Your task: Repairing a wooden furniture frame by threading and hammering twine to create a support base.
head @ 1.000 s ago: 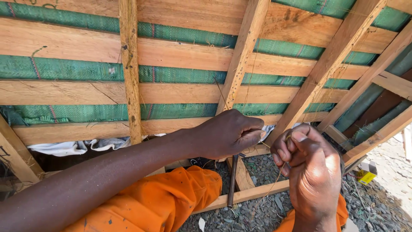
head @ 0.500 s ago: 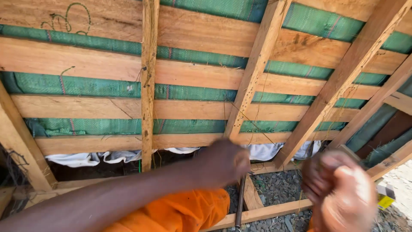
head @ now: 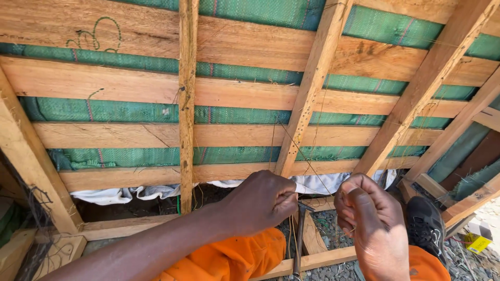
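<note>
Gravel ground (head: 338,221) under the timber frame (head: 312,104), grey and stony, seen through the gaps at the frame's lower edge. On the gravel: the frame's bottom rails (head: 323,257), white cloth (head: 120,195) bunched along the foot of the slats, a black shoe (head: 424,224) planted right of the rails, a yellow scrap (head: 476,243) further right. Left of the frame's upright, a wood block (head: 57,250) with dark wire (head: 36,208) tangled beside it.
</note>
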